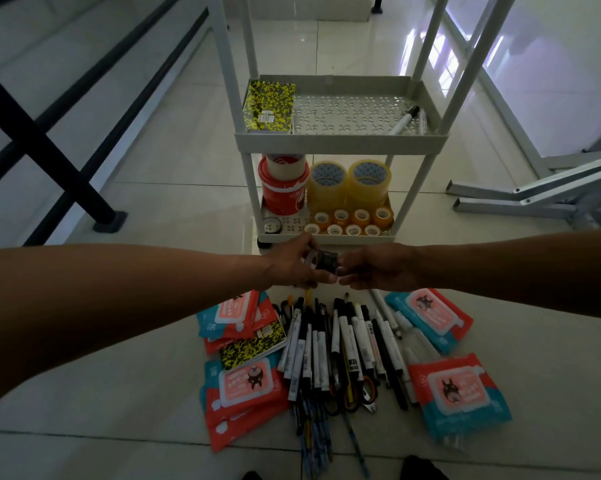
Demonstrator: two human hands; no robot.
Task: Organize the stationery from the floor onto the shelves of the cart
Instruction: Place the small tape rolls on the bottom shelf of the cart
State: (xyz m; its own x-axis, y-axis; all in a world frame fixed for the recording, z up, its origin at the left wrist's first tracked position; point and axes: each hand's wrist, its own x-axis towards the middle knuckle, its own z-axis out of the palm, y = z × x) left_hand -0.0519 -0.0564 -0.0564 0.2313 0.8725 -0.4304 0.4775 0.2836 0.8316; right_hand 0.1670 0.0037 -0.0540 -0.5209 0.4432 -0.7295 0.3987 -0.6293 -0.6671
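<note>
Pens and markers (344,344) are still heaped on the tiled floor (119,393) nearest the camera, flanked by wet-wipe packs (460,393) on both sides, with a yellow-and-black notebook (254,344) resting on the left packs and orange-handled scissors (357,393) partly buried in the pile. Just beyond the pile, two small tape rolls (321,263), one pale and one dark, are held between the left hand (295,265) and the right hand (375,271), both closed on them with the fingertips, just in front of the cart's bottom shelf (326,239). That shelf is already stocked: a red-and-white tape stack (283,185), two large clear tape rolls (349,183) and two rows of small rolls (352,221). On the middle shelf (340,138) only a matching notebook (269,107) and a marker or two (404,121) have been placed. The tape sorting is judged nearly finished; most of the task, namely pens, wipes, notebook and scissors, remains to be done.
</note>
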